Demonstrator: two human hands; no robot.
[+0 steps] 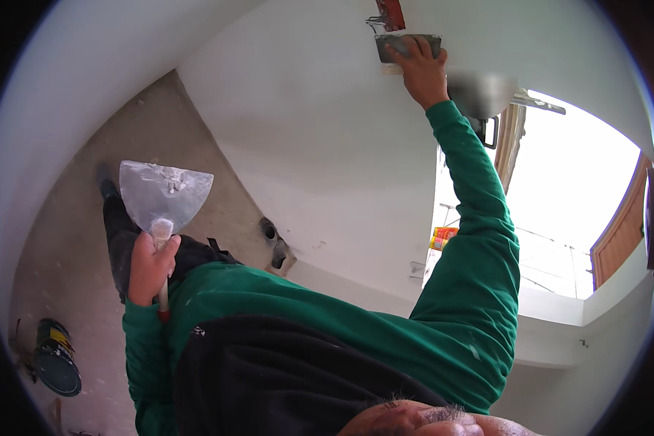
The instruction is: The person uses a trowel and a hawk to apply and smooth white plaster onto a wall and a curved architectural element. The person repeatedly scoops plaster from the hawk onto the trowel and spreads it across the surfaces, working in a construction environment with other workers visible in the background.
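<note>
Grey tool [383, 51] beneath right fingers [413, 49]

Smooth wall [305, 116] at upper centre leaves passage left of the right hand [423, 73] and its dark block [397, 41]; a red wall box [392, 14] obstructs just above, a broad scraper [163, 195] at centre left.

Room under construction or renovation; home or office, cannot tell from where I stand. Floor [73, 254]: raw grey-brown, concrete-like, specked pale. Dark pipe-like opening [269, 230] by the foot of a smooth white wall [305, 145]. Higher up, a red recess [392, 14], dark wires [373, 23] poking out alongside. Plasterer's gear about: broad scraper [166, 190] smeared white, flat grey blade [382, 49] held at the wall, dark bucket [59, 367] on the floor. Daylight floods a large window opening [559, 189], wooden panel [619, 225] at its side.
</note>
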